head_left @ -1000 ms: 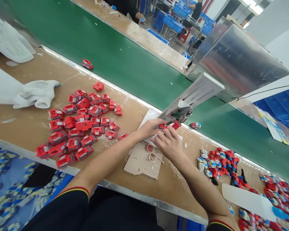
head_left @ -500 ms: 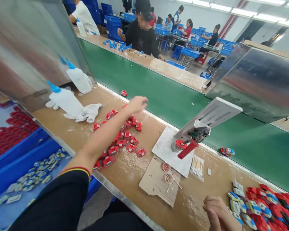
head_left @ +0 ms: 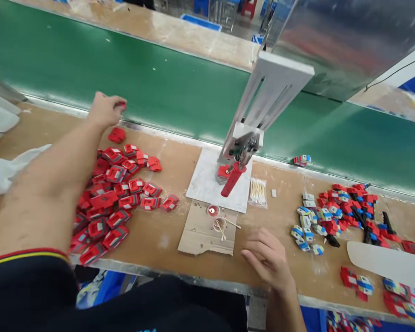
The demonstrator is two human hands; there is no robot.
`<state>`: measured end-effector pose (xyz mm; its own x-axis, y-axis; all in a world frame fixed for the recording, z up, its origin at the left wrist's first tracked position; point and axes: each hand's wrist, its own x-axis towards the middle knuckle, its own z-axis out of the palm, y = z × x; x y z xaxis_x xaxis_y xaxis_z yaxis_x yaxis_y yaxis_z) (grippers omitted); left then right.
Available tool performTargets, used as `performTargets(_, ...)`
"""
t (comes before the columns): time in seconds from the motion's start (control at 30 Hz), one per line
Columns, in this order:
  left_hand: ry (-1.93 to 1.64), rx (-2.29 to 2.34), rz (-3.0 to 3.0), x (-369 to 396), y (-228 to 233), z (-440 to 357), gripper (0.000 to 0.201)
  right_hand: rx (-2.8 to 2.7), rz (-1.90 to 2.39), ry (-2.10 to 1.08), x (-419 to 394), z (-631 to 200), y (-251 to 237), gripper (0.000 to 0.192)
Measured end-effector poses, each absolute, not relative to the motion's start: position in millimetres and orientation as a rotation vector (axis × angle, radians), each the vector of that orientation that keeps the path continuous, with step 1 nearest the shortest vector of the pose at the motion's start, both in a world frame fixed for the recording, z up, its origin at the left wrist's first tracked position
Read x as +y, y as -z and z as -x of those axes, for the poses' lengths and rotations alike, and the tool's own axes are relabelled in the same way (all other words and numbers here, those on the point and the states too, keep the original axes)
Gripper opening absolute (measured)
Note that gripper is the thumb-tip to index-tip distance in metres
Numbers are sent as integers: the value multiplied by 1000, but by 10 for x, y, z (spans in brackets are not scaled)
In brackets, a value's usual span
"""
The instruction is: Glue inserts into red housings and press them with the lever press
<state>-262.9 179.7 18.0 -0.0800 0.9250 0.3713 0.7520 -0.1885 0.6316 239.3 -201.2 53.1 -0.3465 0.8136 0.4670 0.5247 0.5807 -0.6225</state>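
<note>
My left hand (head_left: 105, 111) reaches over the near edge of the green conveyor belt. Its fingers are closed on a small red plastic part (head_left: 122, 106), mostly hidden by them. Just below lies another red part (head_left: 116, 134), apart from a pile of red and grey toy-like parts (head_left: 119, 189), which my forearm partly covers. Down on the brown tabletop rests my right hand (head_left: 268, 258), fingers loosely bent and thumb apart, with nothing visible in it. Nearest to it is a piece of cardboard (head_left: 193, 235) with small round cups (head_left: 213, 210) and cotton swabs (head_left: 223, 235).
A metal clamp fixture with a red handle (head_left: 234, 179) stands on a white plate (head_left: 202, 177), over a red part. Beside it lies a bag of cotton swabs (head_left: 257, 192). Red, blue and white assemblies (head_left: 335, 210) are heaped at right. The green belt (head_left: 180, 92) runs behind.
The view has swung right and down. My left hand has gone from above the pile to the belt edge and closed on a red part. My right hand stays low on the table.
</note>
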Motion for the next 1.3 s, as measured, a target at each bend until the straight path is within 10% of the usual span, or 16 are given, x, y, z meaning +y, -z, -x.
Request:
performTargets(0.13, -1027, 1659, -2101, 1192, -284, 2334, 83, -2331, 1092, -445, -1907, -2315, -459, 18)
performTargets(0.33, -1259, 929, -2197, -602, -647, 920, 35, -2473, 1037, -345, -1770, -2189, -368, 19)
performTargets(0.43, -1303, 788, -1917, -1100, -580, 389, 63, -2422, 1082, -296, -1708, -2118, -307, 15)
performTargets(0.9, -1455, 811, -1743, -1253, -69, 212, 30, -1698, 991, -339, -1669, -1966, -607, 34)
performTargets(1.3, -1565, 711, -1872, -1310, -71, 130, 27, -1388, 876, -792, -1616, -1684, -414, 11)
